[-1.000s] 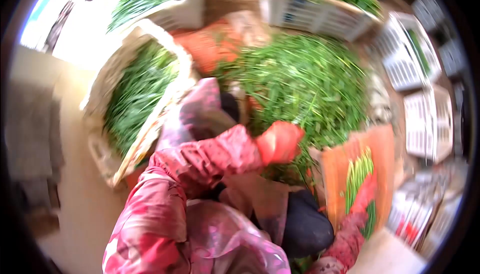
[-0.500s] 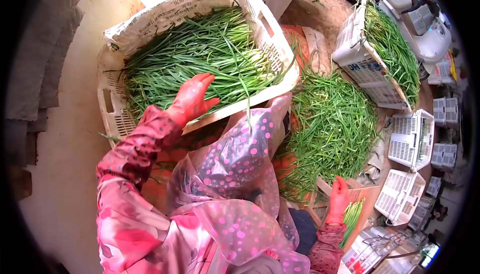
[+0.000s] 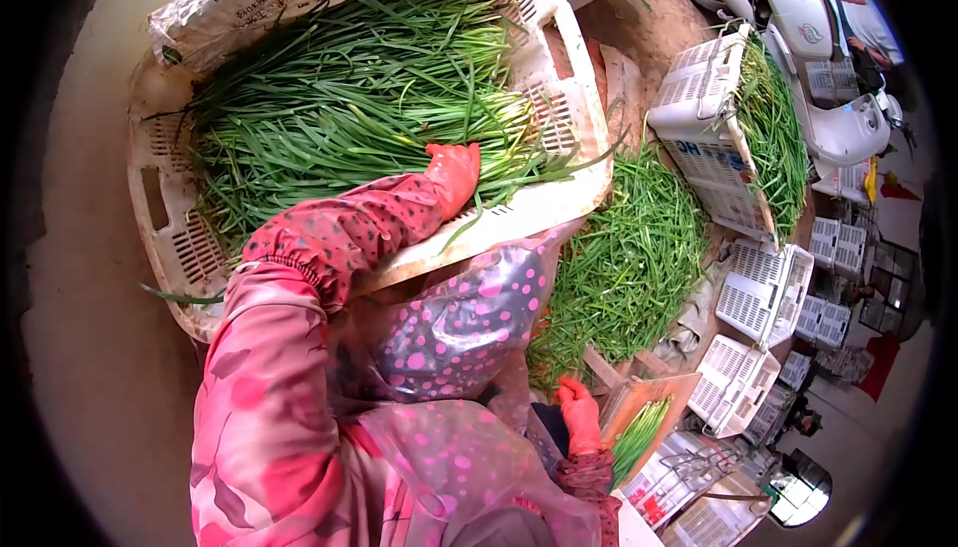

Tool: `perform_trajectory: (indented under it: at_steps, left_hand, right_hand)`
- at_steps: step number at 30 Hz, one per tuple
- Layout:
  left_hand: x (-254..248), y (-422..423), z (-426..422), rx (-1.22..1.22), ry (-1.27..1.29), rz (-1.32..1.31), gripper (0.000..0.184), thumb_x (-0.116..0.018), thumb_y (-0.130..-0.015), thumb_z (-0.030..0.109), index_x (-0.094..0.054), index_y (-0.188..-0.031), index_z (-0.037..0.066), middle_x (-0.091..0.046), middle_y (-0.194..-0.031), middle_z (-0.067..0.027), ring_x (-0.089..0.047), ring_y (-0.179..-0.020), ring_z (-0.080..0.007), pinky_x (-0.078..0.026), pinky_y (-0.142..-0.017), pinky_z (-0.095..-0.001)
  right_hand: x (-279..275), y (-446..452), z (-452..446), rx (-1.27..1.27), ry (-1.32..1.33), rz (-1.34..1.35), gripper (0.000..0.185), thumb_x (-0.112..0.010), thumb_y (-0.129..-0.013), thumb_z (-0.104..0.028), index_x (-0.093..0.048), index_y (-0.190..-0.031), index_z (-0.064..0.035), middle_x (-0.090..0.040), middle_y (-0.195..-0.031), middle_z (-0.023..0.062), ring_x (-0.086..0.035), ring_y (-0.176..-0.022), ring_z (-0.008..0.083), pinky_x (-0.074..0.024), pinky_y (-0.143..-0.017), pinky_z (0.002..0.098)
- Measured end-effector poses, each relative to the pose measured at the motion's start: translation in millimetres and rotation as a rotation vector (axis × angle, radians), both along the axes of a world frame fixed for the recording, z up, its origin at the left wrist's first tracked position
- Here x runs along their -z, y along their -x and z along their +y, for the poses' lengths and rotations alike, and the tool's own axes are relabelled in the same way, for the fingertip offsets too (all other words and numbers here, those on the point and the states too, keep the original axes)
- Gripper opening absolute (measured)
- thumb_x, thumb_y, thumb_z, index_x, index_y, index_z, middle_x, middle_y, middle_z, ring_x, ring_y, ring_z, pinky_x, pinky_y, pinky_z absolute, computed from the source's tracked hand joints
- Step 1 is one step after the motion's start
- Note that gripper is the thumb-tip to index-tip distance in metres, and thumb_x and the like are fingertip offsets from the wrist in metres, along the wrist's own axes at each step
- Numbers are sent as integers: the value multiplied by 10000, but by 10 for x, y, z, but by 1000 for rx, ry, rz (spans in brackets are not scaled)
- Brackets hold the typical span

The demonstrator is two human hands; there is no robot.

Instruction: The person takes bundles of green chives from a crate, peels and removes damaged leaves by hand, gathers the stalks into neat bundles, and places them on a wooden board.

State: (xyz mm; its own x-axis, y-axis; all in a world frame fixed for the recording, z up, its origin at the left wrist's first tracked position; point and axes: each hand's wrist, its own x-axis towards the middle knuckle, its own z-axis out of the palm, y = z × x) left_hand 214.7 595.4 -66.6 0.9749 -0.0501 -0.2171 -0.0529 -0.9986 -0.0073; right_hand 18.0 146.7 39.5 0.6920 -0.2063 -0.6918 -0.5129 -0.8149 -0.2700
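A large white plastic crate (image 3: 150, 138) is filled with long green garlic chives (image 3: 329, 98). My left hand (image 3: 454, 176), in a red rubber glove, is closed at the pale stem ends of the chives near the crate's near rim; its fingertips are hidden among them. Lower right, my right hand (image 3: 580, 415), in the same kind of glove, is raised with no chives visible in it and its fingers loosely extended. Close by it stands a wooden board (image 3: 667, 394) with a small bunch of chives (image 3: 642, 434) lying against it.
A broad heap of loose chives (image 3: 629, 258) covers the ground beside my knees. Past it, a tilted white crate (image 3: 704, 138) holds more chives. A white scooter (image 3: 798, 8) is parked at the upper right, and several crates (image 3: 763, 287) stand along the right side.
My left hand has moved right and dipped from hovering over the chives to closing at their stem ends. In the view, the crate shifts left and my right hand shifts left and down.
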Motion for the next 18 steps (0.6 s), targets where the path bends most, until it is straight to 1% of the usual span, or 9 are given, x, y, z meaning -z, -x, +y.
perform_trajectory:
  at_steps: [2, 4, 7, 10, 12, 14, 16, 17, 18]
  left_hand:
    - [207, -49, -69, -65, -148, -132, 603, -718, -701, 246, -503, -1189, -36, -635, -900, -150, -651, -804, -303, -499, -743, -541]
    - [110, -44, -38, -65, -119, -172, 515, -709, -692, 202, -529, -1114, -34, -642, -855, -149, -661, -777, -305, -515, -697, -496]
    - [45, -81, 61, -113, 298, 48, 357, -682, -651, 106, -560, -965, -12, -639, -878, -214, -661, -824, -346, -524, -668, -438]
    - [-176, -56, 223, -84, 498, 81, 356, -665, -662, 98, -559, -980, -22, -634, -906, -232, -648, -861, -390, -523, -718, -466]
    - [-386, -60, 379, -197, 670, 154, 422, -685, -655, 139, -549, -1017, -30, -630, -961, -249, -615, -911, -441, -513, -783, -474]
    - [-439, -47, 627, -208, 889, 155, 554, -725, -626, 182, -542, -1102, -34, -627, -1016, -255, -633, -910, -398, -509, -811, -434]
    - [-449, -72, 882, -294, 1113, 179, 702, -742, -608, 163, -517, -1239, -47, -661, -1033, -213, -642, -952, -344, -496, -853, -399]
    - [-539, -54, 967, -326, 1438, 191, 714, -755, -606, 144, -519, -1253, -42, -671, -1036, -156, -633, -950, -236, -484, -868, -346]
    - [-780, -64, 1026, -415, 1567, 301, 664, -757, -619, 113, -543, -1231, -28, -666, -1022, -100, -604, -930, -174, -477, -848, -313]
  right_hand:
    - [47, -74, 90, 0, -8, 12, 288, -615, -905, -245, -658, -1157, -112, -726, -899, 85, -675, -826, 177, -504, -753, 303]
    - [-98, -335, 467, -66, -5, 18, 276, -617, -918, -200, -658, -1167, -88, -707, -878, 56, -636, -816, 103, -490, -726, 249]
    - [-143, -706, 820, -73, -42, -36, 281, -608, -924, -189, -648, -1185, -93, -710, -877, 55, -636, -815, 102, -492, -741, 247]
    - [-287, -1081, 1090, -137, -133, -170, 284, -586, -940, -167, -634, -1203, -74, -712, -918, 70, -641, -832, 112, -494, -751, 247]
    - [-415, -1322, 1216, -111, -233, -256, 290, -597, -927, -148, -632, -1204, -72, -711, -927, 70, -648, -833, 116, -504, -745, 252]
    - [-575, -1542, 1398, -80, -333, -343, 297, -609, -914, -129, -630, -1205, -71, -710, -935, 70, -655, -834, 119, -515, -739, 258]
    - [-762, -1794, 1679, 76, -596, -430, 317, -608, -915, -92, -609, -1229, -45, -697, -989, 89, -656, -869, 135, -519, -768, 253]
    - [-856, -1897, 1861, 80, -603, -436, 317, -608, -915, -92, -609, -1229, -45, -697, -989, 89, -656, -869, 135, -519, -768, 253]
    - [-943, -1995, 2078, -9, -618, -470, 340, -617, -910, -89, -594, -1244, -33, -688, -1017, 104, -654, -885, 142, -521, -772, 253]
